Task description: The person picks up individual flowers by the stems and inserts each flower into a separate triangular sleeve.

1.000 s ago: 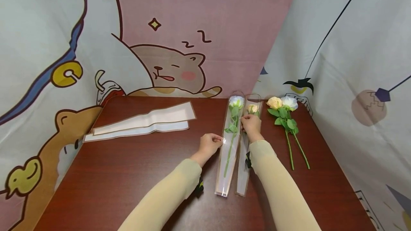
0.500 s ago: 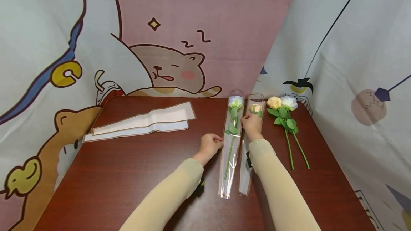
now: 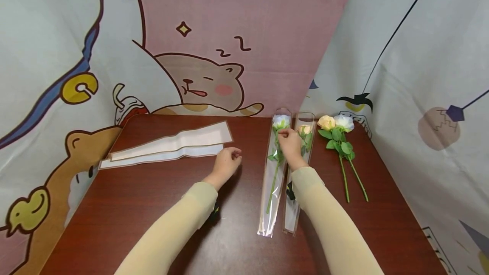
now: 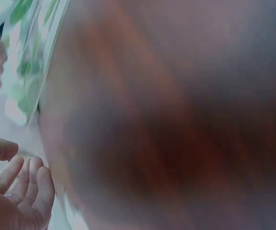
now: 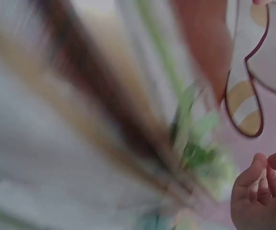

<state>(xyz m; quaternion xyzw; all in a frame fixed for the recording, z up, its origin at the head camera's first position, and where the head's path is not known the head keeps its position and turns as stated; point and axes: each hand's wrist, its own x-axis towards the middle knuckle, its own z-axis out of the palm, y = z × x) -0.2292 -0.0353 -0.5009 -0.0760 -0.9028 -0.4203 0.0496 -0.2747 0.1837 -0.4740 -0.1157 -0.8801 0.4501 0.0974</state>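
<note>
Two clear sleeves lie side by side on the brown table (image 3: pixel 153 207). The left sleeve (image 3: pixel 272 190) holds a white rose (image 3: pixel 281 121); the right sleeve (image 3: pixel 293 217) holds a peach rose (image 3: pixel 304 129). My right hand (image 3: pixel 283 136) hovers over the tops of both sleeves, just below the white bloom, fingers loosely curled, and the blurred right wrist view shows nothing between them (image 5: pixel 252 184). My left hand (image 3: pixel 236 154) hangs loosely curled and holds nothing, close to the near end of the empty flat sleeves (image 3: pixel 172 145). Its fingers (image 4: pixel 25 184) show bare in the left wrist view.
Two loose roses, one peach (image 3: pixel 326 122) and one white (image 3: pixel 344 121), lie with crossed stems at the table's right. Cartoon-printed cloth walls (image 3: pixel 214 46) close the back and both sides. Both wrist views are heavily blurred.
My left hand let go of the white rose's sleeve and moved left toward the empty sleeves. My right hand shifted left from the peach rose's sleeve toward the white rose.
</note>
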